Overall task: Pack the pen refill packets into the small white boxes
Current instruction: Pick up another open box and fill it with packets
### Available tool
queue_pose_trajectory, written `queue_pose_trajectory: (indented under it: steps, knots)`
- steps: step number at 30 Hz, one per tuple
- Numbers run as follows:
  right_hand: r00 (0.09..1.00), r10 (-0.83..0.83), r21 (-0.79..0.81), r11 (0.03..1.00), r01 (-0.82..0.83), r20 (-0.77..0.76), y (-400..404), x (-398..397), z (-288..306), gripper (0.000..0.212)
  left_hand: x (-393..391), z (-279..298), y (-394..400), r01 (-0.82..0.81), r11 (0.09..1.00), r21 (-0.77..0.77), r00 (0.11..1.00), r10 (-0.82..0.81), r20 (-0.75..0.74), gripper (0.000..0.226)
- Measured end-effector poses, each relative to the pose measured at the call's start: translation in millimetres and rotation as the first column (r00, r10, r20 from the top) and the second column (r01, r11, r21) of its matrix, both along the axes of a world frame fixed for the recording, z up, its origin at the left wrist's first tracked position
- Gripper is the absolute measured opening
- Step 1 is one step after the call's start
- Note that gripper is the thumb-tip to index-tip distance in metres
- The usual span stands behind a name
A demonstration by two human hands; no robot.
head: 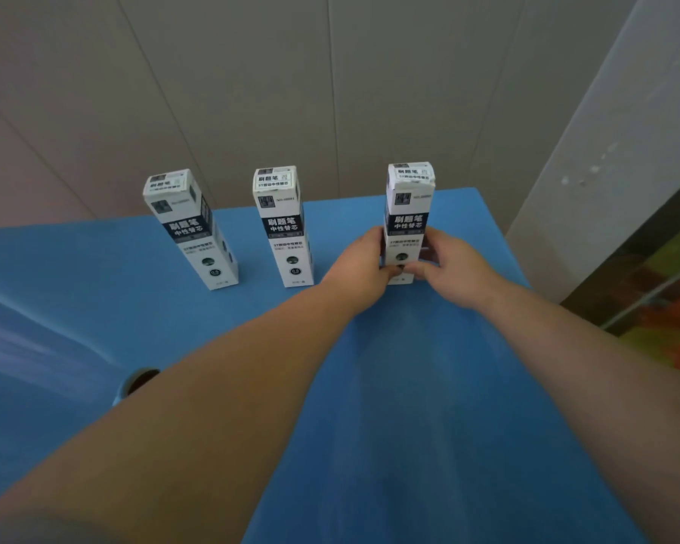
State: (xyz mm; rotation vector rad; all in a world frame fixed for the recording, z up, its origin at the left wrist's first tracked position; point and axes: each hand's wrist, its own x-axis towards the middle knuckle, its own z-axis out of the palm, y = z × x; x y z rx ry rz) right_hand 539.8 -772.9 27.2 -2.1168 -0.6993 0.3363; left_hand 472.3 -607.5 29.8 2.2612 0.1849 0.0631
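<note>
Three tall white boxes stand upright in a row near the far edge of our blue table [409, 386]. The left box [191, 229] and the middle box [285, 225] stand alone, well apart, tops closed.

Our left hand [364, 265] and right hand [448, 265] clasp the lower part of the right box [409, 217] from either side, fingers curled round it, thumbs meeting at the front. No loose refill packets are in view.

We judge this box is being set in line: keep it upright, press evenly from both sides, and release gently so it does not tip.
</note>
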Motion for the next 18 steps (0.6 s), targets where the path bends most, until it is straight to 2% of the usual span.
queue_pose_trajectory:
  steps: [9,13,15,18]
  knots:
    - [0.999,-0.044,0.008,0.999,0.044,-0.023,0.7,15.1,-1.2,0.046,17.4,-2.0,-2.0,0.003,0.999,-0.042,1.0,-0.002,0.023,0.047]
    - [0.996,-0.046,-0.024,0.999,0.044,-0.078,-0.7,6.9,0.5,0.045,12.2,-2.1,-4.9,-0.018,0.997,-0.07,0.999,0.015,-0.035,0.044]
    - [0.995,-0.063,-0.076,0.995,0.057,-0.08,-4.6,1.6,-0.3,0.055,7.0,-4.6,-8.2,-0.04,0.998,-0.048,0.995,0.035,-0.098,0.047]
    - [0.984,-0.146,-0.123,0.983,0.134,-0.099,-12.1,-11.2,-5.5,0.078,-9.1,-4.0,-13.4,-0.07,0.994,0.082,0.985,0.082,-0.153,0.073]
